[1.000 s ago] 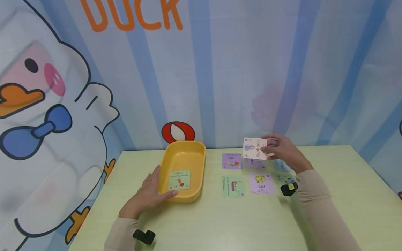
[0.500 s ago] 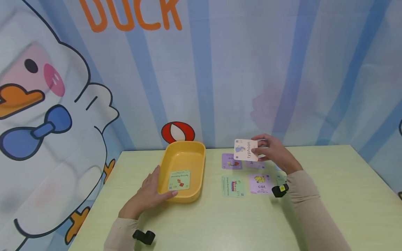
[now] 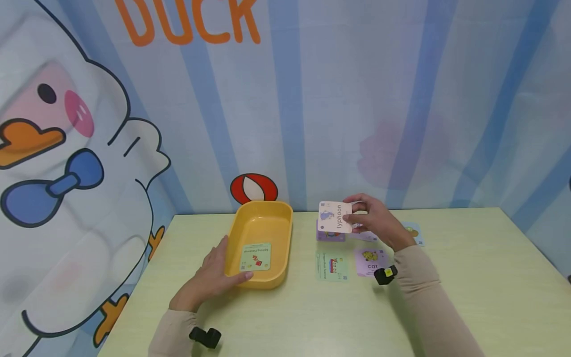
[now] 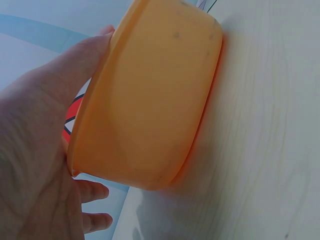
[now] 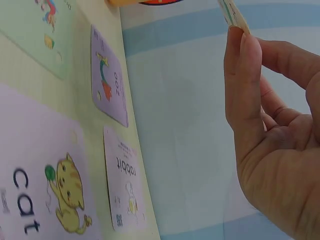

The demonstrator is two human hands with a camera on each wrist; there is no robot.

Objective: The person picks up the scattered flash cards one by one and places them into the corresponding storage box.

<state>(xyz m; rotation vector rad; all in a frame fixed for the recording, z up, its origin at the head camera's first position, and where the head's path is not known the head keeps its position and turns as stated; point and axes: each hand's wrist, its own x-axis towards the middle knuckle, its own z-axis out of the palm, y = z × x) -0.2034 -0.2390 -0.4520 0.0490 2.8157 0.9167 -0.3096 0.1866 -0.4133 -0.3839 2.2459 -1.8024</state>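
My right hand (image 3: pixel 372 222) pinches a pale pink picture card (image 3: pixel 334 216) printed "typhoon" by its right edge, between thumb and fingers. In the head view this card is raised above the table and overlaps the purple "zoo" card (image 3: pixel 330 236). The right wrist view catches it nearly edge-on (image 5: pixel 234 15) at the fingertips. My left hand (image 3: pixel 214 272) rests against the near left corner of a yellow plastic tray (image 3: pixel 289 243), fingers extended along its side and thumb over the near rim. Inside that tray lies a green "Spring Festival" card (image 3: pixel 256 256).
On the table (image 3: pixel 303 317) lie a green "Dragon Boat Festival" card (image 3: pixel 332 266), a purple "cat" card (image 3: pixel 370 262) and a purple "rabbit" card (image 5: pixel 124 180). A blue card (image 3: pixel 414 234) is partly hidden behind my right wrist. A striped cloth backdrop (image 3: pixel 285 124) rises at the table's back edge.
My right hand has carried the "typhoon" card leftward and slightly lower, from over the "rabbit" card to over the "zoo" card. My left hand and the tray have stayed put.
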